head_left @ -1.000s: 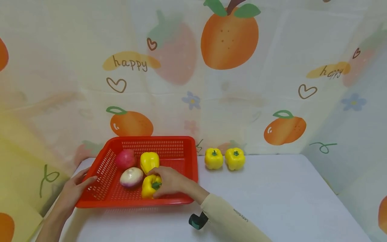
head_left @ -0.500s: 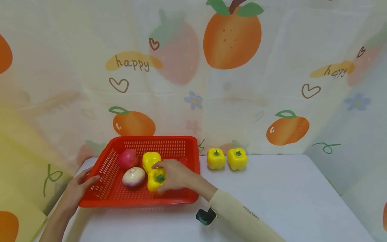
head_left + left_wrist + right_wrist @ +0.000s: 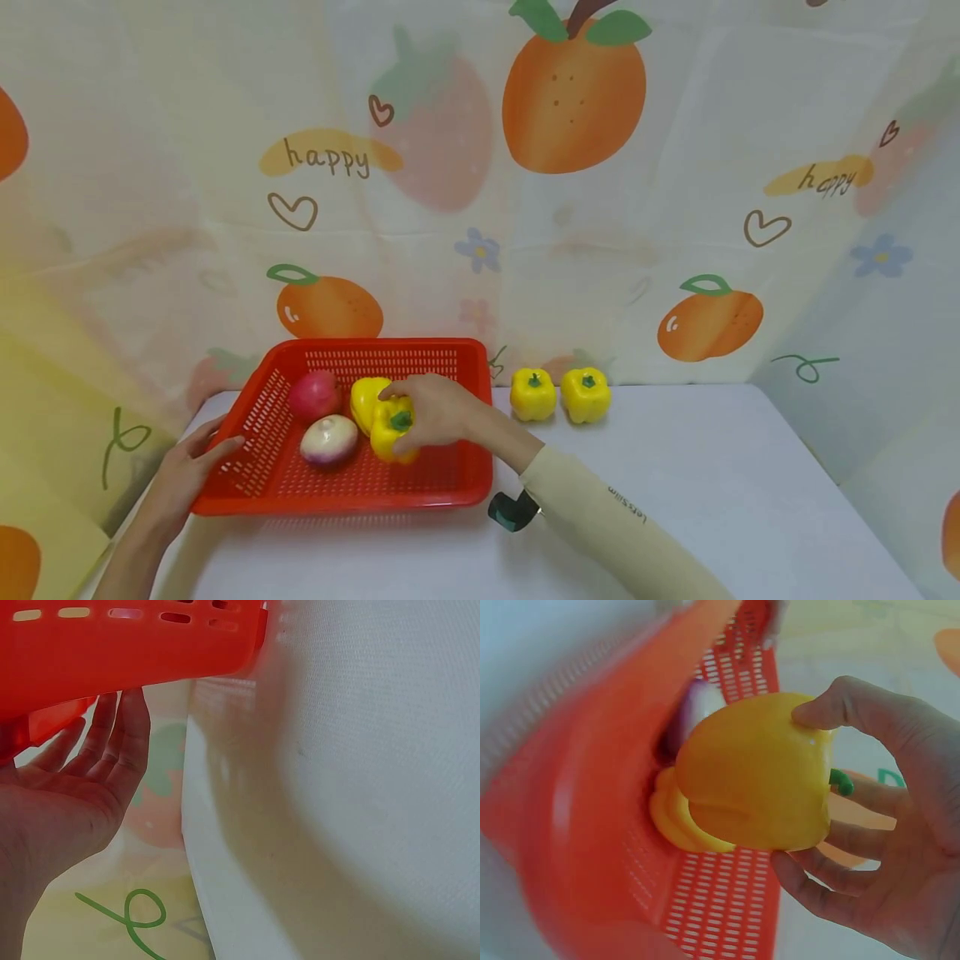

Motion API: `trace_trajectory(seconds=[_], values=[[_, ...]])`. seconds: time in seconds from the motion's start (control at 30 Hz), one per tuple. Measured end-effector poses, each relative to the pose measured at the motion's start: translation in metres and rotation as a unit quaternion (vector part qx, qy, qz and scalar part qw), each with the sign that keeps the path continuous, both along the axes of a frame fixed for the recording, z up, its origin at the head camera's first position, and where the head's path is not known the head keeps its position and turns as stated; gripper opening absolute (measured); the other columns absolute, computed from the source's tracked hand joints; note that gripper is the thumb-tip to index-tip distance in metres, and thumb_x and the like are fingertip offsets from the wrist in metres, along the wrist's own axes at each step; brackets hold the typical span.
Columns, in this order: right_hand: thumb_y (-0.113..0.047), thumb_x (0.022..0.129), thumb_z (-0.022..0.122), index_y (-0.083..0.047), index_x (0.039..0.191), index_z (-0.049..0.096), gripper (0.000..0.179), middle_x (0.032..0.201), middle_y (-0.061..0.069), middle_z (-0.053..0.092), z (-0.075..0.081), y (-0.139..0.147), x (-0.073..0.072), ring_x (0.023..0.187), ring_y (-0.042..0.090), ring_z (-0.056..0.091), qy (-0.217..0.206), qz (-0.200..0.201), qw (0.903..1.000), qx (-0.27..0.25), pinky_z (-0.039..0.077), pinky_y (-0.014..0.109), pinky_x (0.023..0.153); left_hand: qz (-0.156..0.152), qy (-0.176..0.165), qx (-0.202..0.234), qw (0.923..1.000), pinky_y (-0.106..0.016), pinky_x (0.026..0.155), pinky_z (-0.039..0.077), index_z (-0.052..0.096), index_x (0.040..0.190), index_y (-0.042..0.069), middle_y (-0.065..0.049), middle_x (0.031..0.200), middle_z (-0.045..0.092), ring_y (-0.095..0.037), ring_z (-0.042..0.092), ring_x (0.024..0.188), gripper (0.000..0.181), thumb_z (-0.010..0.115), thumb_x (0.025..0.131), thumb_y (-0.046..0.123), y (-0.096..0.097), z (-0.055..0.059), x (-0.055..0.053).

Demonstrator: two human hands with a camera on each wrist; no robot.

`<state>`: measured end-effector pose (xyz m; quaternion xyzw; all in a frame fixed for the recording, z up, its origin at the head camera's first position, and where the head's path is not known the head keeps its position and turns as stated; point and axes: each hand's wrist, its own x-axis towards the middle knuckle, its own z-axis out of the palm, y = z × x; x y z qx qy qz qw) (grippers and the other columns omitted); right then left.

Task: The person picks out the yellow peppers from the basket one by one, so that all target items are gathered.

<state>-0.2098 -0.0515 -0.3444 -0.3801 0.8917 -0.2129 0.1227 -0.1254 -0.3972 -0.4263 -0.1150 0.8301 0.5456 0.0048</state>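
Right hand [image 3: 437,417] clamped on a yellow bell pepper [image 3: 388,440], thumb and fingers on opposite sides. Both have shifted back in the red basket [image 3: 337,505] since a second ago; the held pepper now partly covers the second pepper [image 3: 364,398] in head view. Left hand [image 3: 180,479] unchanged — gripping the left rim. Turnip [image 3: 328,442] sits left of the held pepper. Basket floor shows between that pepper and the front rim. Desk [image 3: 675,500] surface runs on rightward — two more peppers [image 3: 533,397] near its back edge.
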Motion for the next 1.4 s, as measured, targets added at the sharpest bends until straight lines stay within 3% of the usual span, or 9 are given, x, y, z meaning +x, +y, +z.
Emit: trace_trajectory(seconds=[0.3,0.67,0.97,1.4], values=[[-0.034,0.073,0.083,-0.020,0.133,0.060,0.066,0.119,-0.006,0.063,0.018,0.002,-0.009,0.099,0.009,0.052,0.022,0.012,0.9992,0.030,0.047,0.019,0.076,0.000,0.013,0.003,0.9999,-0.027,0.067,0.054,0.027,0.152,-0.001,0.031,0.095,0.055,-0.006,0.063,0.077,0.072,0.056,0.099,0.038,-0.002,-0.002,0.000],[-0.036,0.077,0.081,-0.019,0.135,0.058,0.065,0.126,-0.006,0.061,0.021,0.010,-0.014,0.104,0.009,0.053,0.027,0.020,0.9985,0.044,0.046,0.022,0.085,0.002,0.004,0.020,0.9998,-0.027,0.066,0.055,0.024,0.152,-0.002,0.032,0.093,0.054,-0.006,0.063,0.076,0.073,0.056,0.099,0.037,-0.001,0.000,0.000],[-0.033,0.075,0.081,-0.019,0.132,0.061,0.062,0.120,-0.006,0.062,0.031,0.040,-0.018,0.102,0.011,0.052,0.024,0.017,0.9994,0.017,0.048,0.025,0.083,0.000,0.004,0.011,0.9999,-0.028,0.066,0.055,0.023,0.152,-0.004,0.032,0.093,0.053,-0.006,0.063,0.075,0.073,0.054,0.100,0.037,0.000,0.001,-0.001],[-0.027,0.076,0.078,-0.014,0.133,0.059,0.061,0.125,-0.001,0.060,0.050,0.096,-0.023,0.108,0.018,0.053,0.035,-0.001,0.9994,0.005,0.048,0.036,0.092,0.004,0.005,0.000,1.0000,-0.028,0.066,0.055,0.024,0.151,-0.004,0.033,0.093,0.052,-0.007,0.062,0.076,0.076,0.056,0.099,0.041,-0.003,-0.003,-0.001]])
